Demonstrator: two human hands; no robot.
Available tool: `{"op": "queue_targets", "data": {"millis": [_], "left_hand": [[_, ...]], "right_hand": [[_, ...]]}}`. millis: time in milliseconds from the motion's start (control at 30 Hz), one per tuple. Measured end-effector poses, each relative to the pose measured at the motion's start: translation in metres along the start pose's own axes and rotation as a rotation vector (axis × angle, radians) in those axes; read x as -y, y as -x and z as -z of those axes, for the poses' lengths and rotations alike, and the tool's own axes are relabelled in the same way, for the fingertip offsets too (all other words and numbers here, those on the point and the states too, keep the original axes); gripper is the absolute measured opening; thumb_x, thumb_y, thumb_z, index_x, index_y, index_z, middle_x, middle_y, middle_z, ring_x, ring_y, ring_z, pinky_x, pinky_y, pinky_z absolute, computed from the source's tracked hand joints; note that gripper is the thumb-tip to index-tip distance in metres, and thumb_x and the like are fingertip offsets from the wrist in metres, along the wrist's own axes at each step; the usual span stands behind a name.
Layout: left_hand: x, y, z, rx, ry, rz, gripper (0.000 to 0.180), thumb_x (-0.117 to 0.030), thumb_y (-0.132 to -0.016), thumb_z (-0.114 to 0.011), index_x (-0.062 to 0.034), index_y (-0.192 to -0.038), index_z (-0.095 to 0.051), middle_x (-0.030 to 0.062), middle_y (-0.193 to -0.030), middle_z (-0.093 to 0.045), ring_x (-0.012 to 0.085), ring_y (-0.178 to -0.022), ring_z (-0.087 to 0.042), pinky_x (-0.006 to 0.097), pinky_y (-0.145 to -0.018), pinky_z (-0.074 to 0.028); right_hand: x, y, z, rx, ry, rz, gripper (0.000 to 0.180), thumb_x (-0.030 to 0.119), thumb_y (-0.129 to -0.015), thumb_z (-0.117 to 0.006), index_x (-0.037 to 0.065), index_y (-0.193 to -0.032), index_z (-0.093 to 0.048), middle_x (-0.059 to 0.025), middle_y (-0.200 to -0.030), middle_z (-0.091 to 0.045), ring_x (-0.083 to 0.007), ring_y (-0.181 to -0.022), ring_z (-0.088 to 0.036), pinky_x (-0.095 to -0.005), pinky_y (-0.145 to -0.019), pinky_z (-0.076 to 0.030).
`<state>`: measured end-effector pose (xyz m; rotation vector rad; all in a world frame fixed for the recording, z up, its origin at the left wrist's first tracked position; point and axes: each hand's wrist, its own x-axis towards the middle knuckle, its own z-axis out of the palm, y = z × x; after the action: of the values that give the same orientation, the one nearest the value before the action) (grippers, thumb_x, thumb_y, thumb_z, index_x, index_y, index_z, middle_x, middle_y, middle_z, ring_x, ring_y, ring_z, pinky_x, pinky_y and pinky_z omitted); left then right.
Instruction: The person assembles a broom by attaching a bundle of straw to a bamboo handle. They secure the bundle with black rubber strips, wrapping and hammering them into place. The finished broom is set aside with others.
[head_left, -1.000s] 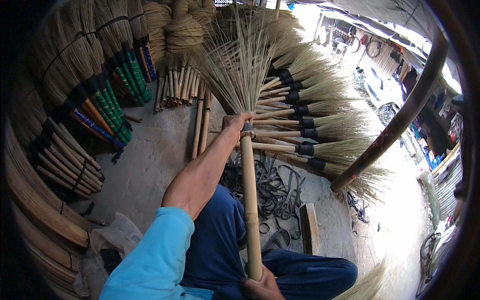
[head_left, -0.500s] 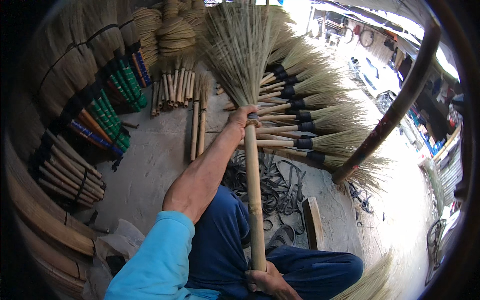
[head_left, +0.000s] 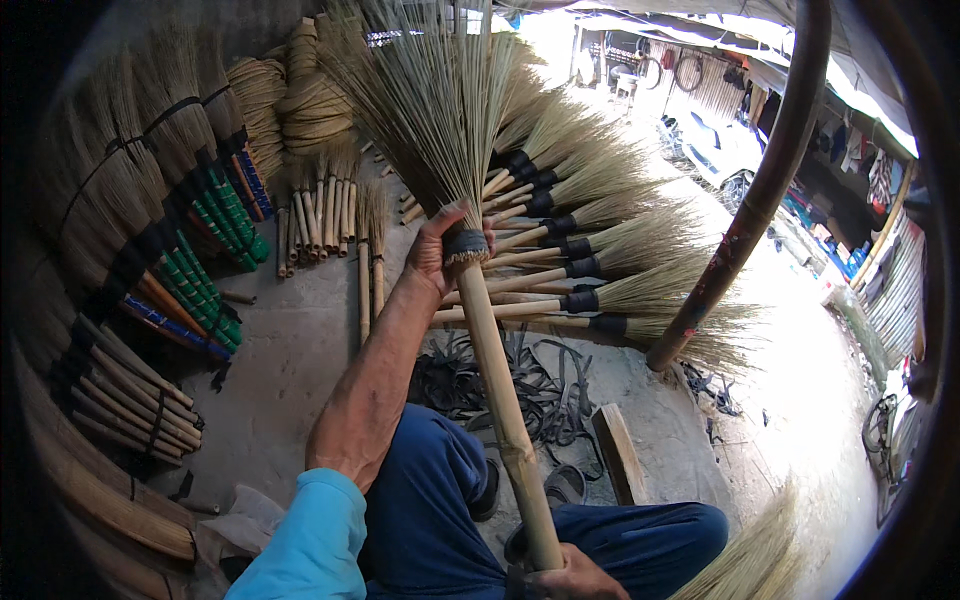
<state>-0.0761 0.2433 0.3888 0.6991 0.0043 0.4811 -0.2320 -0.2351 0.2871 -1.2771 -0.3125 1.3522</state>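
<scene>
Left hand [head_left: 437, 255] clamped round the broom [head_left: 507, 405] at its bound neck, right hand [head_left: 575, 577] wrapped on the handle's lower end, broom slanting between the seated person's blue-trousered legs [head_left: 425, 500], bristles up.

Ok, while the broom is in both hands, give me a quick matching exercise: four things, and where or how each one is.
1. left hand
2. rope
3. right hand
4. strips

A. at the lower end of the handle
B. black, loosely heaped on the floor
C. at the bound neck of the broom
D. tan, coiled at the back left

Pairs: 1-C, 2-D, 3-A, 4-B
</scene>
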Motion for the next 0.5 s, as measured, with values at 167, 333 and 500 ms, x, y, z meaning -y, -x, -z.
{"op": "queue_targets", "data": {"millis": [167, 333, 500], "left_hand": [[0.015, -0.013, 0.012, -0.179, -0.197, -0.018, 0.06, -0.027, -0.086, -0.093, 0.0031, -0.128, -0.062, 0.0199, -0.098, -0.075, 0.0293, -0.078, -0.079, 0.043, -0.07, -0.073], [0.023, -0.017, 0.027, -0.271, -0.37, -0.054, 0.059, -0.031, -0.087, -0.092, 0.0044, -0.124, -0.064, 0.0197, -0.095, -0.075, 0.0285, -0.075, -0.08, 0.042, -0.068, -0.073], [0.024, -0.01, 0.032, -0.295, -0.408, -0.106, 0.063, -0.037, -0.085, -0.095, 0.0032, -0.124, -0.066, 0.0186, -0.094, -0.076, 0.0268, -0.076, -0.081, 0.041, -0.07, -0.073]], "right_hand": [[-0.022, -0.004, -0.001, 0.045, 0.013, -0.049, 0.025, 0.016, -0.09, -0.079, 0.006, -0.11, -0.068, -0.0086, -0.089, -0.07, -0.0197, -0.071, -0.068, -0.0374, -0.063, -0.056], [-0.029, -0.022, 0.006, -0.021, 0.085, -0.127, 0.029, 0.021, -0.091, -0.077, 0.002, -0.108, -0.063, -0.0044, -0.078, -0.065, -0.0141, -0.065, -0.062, -0.0298, -0.059, -0.048], [-0.02, -0.037, -0.004, -0.25, 0.14, -0.031, 0.03, 0.015, -0.089, -0.078, 0.001, -0.112, -0.064, -0.0035, -0.079, -0.064, -0.0141, -0.065, -0.063, -0.0308, -0.059, -0.051]]}}
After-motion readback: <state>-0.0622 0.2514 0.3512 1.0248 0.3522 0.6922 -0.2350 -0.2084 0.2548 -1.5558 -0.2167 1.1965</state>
